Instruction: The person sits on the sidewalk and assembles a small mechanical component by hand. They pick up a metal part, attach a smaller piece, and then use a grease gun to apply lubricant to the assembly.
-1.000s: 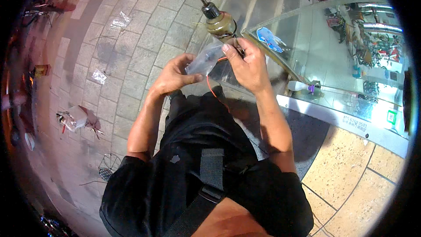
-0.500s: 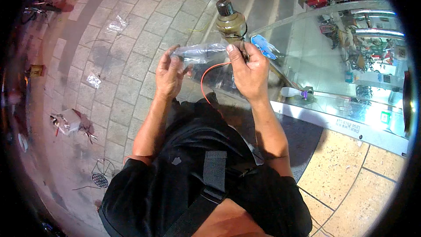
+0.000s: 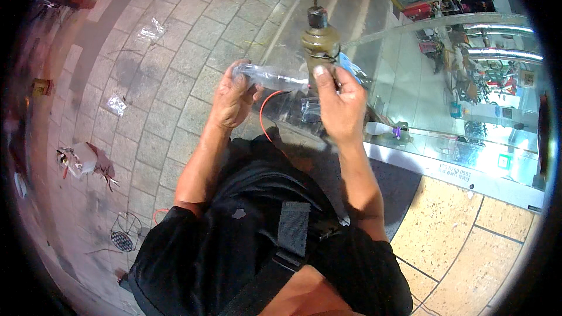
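Note:
In my left hand (image 3: pixel 234 96), fingers curled round its narrower end, is a clear plastic bottle (image 3: pixel 275 77) lying sideways. Its wide end reaches almost to my right hand (image 3: pixel 341 102). That hand grips a power drill (image 3: pixel 321 41) with a worn olive-brown body, a black chuck and a bit pointing up and away from me. My right thumb lies along the drill's body; the drill's lower part is hidden behind my hand. An orange cord (image 3: pixel 264 108) curves down from near the drill toward my legs. Something blue (image 3: pixel 353 67) shows partly behind my right hand.
Stone steps (image 3: pixel 348 0) rise ahead, beside a glass shopfront (image 3: pixel 404 76) on the right. A clear bottle with a purple part (image 3: pixel 380 129) lies by the glass. Plastic wrappers (image 3: pixel 116 104) and a white box with tools (image 3: pixel 82 159) sit on the paving, left.
The drill has shifted to the right and lower, and my right thumb has come off the bottle onto the drill. The bottle has turned slightly, its wide end now lower.

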